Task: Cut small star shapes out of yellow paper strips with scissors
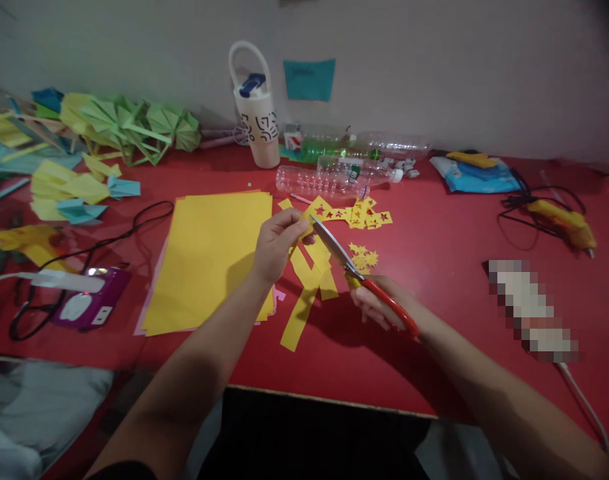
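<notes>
My left hand (278, 241) pinches a yellow paper strip (310, 213) above the red table (434, 280); star holes are punched along the strip. My right hand (379, 303) grips red-handled scissors (357, 272), whose blades reach up to the strip beside my left fingers. Cut yellow strips (307, 287) lie under my hands. A small heap of yellow paper stars (364, 257) sits just right of the blades. A stack of yellow sheets (209, 257) lies to the left.
Clear plastic bottles (334, 177) and a white bottle carrier (258, 110) stand at the back. Folded green and yellow paper shapes (129, 127) fill the far left. A yellow glue gun (564, 223) with a black cable lies right. A purple power strip (87, 303) sits left.
</notes>
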A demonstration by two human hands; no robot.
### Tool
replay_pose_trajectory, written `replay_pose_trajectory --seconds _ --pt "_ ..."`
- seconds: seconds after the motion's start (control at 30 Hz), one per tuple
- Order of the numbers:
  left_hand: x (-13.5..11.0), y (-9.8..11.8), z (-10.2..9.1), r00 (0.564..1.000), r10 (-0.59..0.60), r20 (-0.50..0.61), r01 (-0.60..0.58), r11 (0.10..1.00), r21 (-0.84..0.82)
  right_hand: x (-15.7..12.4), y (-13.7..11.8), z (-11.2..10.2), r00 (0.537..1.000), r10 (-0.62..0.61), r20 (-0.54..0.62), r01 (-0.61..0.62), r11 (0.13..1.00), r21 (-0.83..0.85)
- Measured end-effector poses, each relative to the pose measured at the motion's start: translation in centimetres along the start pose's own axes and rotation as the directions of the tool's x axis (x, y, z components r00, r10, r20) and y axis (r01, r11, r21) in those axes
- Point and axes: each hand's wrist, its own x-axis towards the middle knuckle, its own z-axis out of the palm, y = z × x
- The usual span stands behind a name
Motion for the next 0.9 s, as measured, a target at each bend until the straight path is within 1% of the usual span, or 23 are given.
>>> replay_pose_trajectory --seconds 0.2,0.37,0.53,0.67,0.9 --pt "-0.2 -0.1 0.4 0.999 -0.032 0.0 0.032 0.999 0.007 0.1 0.2 0.3 1.0 -0.016 0.003 0.016 1.0 -0.015" --pt "-0.4 -0.7 0.2 1.0 -0.022 0.021 0.021 0.999 0.029 0.0 0.1 0.5 1.0 -0.009 -0.005 0.009 1.0 -0.01" --pt "-0.5 -0.9 0.2 0.999 -0.014 0.032 0.013 0.999 0.039 0.1 0.5 0.4 1.0 -0.018 -0.014 0.018 1.0 -0.016" --pt "-0.4 -0.9 0.2 0.999 -0.034 0.032 0.034 0.999 0.026 0.3 0.6 0.6 1.0 0.012 -0.008 -0.012 0.999 0.03" --pt "-0.4 -0.9 0.4 0.998 -0.056 0.015 0.056 0.998 0.0 0.0 0.1 0.9 0.998 0.004 -0.055 -0.003 1.0 0.011"
